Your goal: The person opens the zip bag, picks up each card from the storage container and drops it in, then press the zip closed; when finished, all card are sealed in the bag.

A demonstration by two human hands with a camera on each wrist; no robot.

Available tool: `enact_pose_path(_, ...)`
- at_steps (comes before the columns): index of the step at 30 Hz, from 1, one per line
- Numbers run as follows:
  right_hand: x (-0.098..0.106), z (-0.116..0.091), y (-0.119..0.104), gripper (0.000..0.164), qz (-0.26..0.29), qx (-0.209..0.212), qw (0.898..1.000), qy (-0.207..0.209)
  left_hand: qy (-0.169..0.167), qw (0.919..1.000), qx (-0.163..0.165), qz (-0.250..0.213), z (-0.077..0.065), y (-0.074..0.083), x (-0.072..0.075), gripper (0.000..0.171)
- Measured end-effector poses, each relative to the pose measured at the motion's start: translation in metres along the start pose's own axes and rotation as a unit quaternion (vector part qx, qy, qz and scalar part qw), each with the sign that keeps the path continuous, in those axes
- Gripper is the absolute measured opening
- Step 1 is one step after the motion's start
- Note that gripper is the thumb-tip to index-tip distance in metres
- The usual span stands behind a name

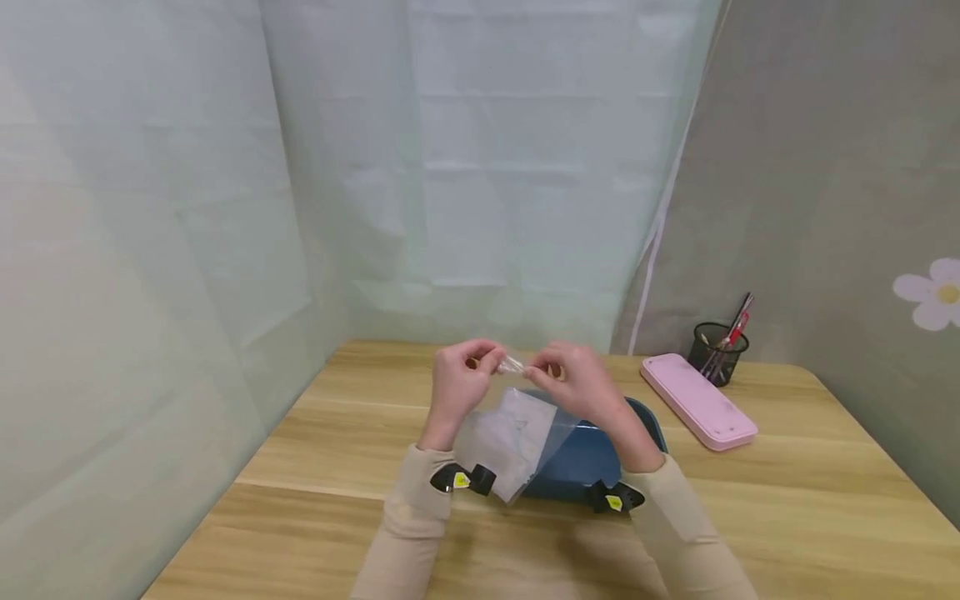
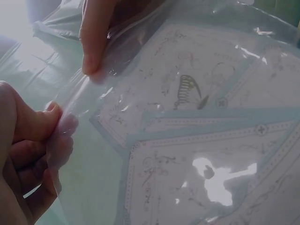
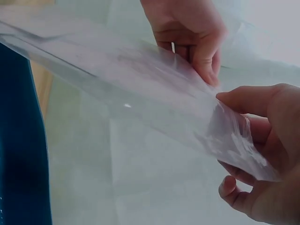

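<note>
A clear plastic bag hangs from both hands, its top edge stretched between them. Inside lie several white cards with pale blue borders and ornate prints, one showing a butterfly. My left hand pinches the bag's edge between thumb and fingers. On the other side, my right hand pinches the same edge, thumb against fingers. In the right wrist view, the bag slants across the picture and reaches into the right hand. Behind and below the bag stands a dark blue bin, partly hidden by it.
On the wooden table, a pink case lies to the right. Beside it stands a black mesh cup holding pens. Pale curtains hang behind and to the left; a grey one is on the right.
</note>
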State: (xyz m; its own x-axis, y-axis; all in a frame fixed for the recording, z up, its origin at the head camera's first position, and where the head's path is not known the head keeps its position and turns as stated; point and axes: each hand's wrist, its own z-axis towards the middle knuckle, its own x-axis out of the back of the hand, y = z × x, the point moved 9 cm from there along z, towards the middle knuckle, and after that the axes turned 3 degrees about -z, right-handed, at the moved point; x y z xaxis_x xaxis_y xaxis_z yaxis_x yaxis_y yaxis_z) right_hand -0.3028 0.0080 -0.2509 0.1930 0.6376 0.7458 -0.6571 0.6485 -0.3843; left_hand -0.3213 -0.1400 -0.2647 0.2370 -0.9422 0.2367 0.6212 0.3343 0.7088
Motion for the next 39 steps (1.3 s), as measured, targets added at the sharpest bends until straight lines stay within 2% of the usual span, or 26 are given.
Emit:
enact_pose_path(7, 0.007, -0.002, -0.004, 0.008, 0.013, 0.006, 0.999, 0.045, 0.013, 0.999, 0.022, -0.036, 0.005, -0.004, 0.01, 0.008)
enact_pose_path(14, 0.007, -0.008, 0.001, 0.007, 0.03, -0.023, 0.997, 0.065, 0.029, 0.9967, 0.059, -0.047, 0.005, -0.012, 0.021, 0.009)
enact_pose_path(21, 0.008, -0.014, 0.0, 0.006, 0.045, -0.024, 0.996, 0.072, 0.047, 0.9969, 0.054, -0.033, 0.008, -0.012, 0.037, 0.01)
enact_pose_path(29, 0.013, -0.024, -0.007, 0.008, 0.002, 0.009, 0.996, 0.085, 0.059, 0.9953, 0.072, -0.028, 0.007, -0.015, 0.047, 0.011)
enact_pose_path(39, 0.015, -0.037, -0.007, 0.009, -0.016, 0.014, 0.996, 0.09, 0.075, 0.9933, 0.083, -0.027, 0.007, -0.023, 0.053, 0.01)
